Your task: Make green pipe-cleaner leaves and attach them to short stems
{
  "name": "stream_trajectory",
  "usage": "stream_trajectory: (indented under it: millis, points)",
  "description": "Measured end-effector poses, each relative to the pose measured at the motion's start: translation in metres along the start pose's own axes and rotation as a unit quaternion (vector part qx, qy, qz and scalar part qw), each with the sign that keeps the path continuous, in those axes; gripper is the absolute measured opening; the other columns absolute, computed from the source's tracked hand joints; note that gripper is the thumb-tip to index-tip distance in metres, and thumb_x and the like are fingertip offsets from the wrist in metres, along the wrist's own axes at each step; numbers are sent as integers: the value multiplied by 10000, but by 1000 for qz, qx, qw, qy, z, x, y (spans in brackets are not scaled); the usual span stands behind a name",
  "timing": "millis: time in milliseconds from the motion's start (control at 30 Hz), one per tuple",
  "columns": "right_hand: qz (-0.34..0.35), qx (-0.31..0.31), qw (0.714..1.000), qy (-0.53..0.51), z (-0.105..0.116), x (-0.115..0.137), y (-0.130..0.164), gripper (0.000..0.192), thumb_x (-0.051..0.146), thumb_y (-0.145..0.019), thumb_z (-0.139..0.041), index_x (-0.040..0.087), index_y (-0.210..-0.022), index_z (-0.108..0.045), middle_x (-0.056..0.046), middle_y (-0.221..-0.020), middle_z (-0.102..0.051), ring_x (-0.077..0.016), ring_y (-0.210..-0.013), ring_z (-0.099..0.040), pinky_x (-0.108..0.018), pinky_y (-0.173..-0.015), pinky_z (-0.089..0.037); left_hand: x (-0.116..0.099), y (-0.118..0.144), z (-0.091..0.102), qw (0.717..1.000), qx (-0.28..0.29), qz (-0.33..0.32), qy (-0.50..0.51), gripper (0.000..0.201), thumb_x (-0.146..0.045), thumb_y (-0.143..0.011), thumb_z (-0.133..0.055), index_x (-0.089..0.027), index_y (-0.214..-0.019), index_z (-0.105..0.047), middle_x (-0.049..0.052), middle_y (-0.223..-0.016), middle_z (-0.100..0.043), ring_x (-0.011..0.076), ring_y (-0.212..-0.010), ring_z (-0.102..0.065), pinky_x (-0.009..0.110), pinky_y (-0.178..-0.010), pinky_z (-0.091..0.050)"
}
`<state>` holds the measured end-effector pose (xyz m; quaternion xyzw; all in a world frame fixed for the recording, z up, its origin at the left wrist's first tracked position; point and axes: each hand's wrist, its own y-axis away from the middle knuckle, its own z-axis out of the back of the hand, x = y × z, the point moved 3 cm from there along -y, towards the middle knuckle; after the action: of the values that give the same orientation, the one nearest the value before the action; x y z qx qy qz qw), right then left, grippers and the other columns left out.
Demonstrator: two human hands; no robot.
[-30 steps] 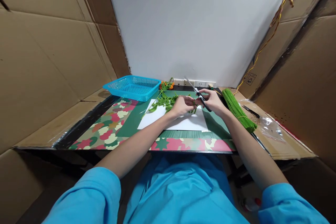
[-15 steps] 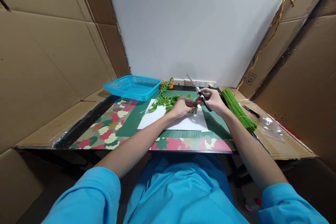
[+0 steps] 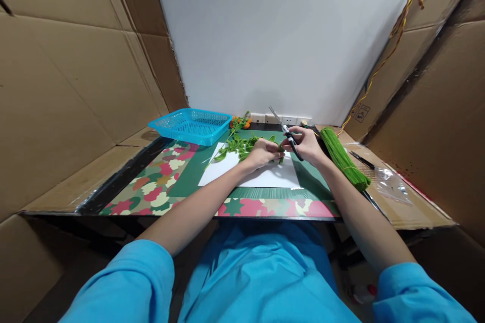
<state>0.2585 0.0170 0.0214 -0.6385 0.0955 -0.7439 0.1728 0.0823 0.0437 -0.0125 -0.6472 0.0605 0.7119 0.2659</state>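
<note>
My right hand (image 3: 307, 144) grips black-handled scissors (image 3: 287, 134), blades pointing up and away toward the back wall. My left hand (image 3: 261, 152) pinches a small green pipe-cleaner piece (image 3: 281, 150) just left of the right hand, over a white paper sheet (image 3: 265, 175). More green leaf-shaped pipe-cleaner pieces (image 3: 238, 145) lie on the sheet's far left part. The fingertips of both hands meet at the green piece.
A blue plastic basket (image 3: 191, 125) stands at the back left. Orange-and-green flowers (image 3: 239, 122) lie by the wall. A bundle of green pipe cleaners (image 3: 343, 159) lies to the right, with a dark tool (image 3: 361, 160) and clear bag (image 3: 390, 184) beyond. Cardboard walls enclose both sides.
Both hands have shifted slightly away from me and closer together. The scissors tilted a little more upright.
</note>
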Motion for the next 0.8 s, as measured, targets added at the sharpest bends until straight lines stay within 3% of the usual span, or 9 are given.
stream_trajectory:
  millis: [233, 533, 800]
  points:
    - [-18, 17, 1000, -3, -1, -2, 0, 606, 311, -513, -966, 171, -1029, -680, -87, -812, -807, -273, -741, -773, -343, -654, -604, 5, 0, 3, 999, 4, 42, 4, 205, -204, -617, -884, -94, -788, -861, 128, -740, -785, 169, -595, -661, 317, -613, -530]
    - [13, 27, 999, 13, -5, 1, 2, 571, 353, -562, -950, 185, -1042, -691, -86, -883, -810, -246, -752, -755, -340, -684, -602, 8, -1, 1, 999, 22, 38, 25, 179, -156, -573, -884, -104, -740, -850, 116, -736, -778, 192, -654, -689, 341, -683, -562]
    - [21, -25, 998, 53, -4, -6, 1, 437, 330, -635, -847, 197, -1020, -687, -24, -767, -761, -217, -662, -700, -305, -604, -535, 7, -3, 2, 999, 34, 14, -35, 154, -202, -622, -883, -105, -709, -802, 116, -733, -773, 197, -660, -695, 303, -624, -531]
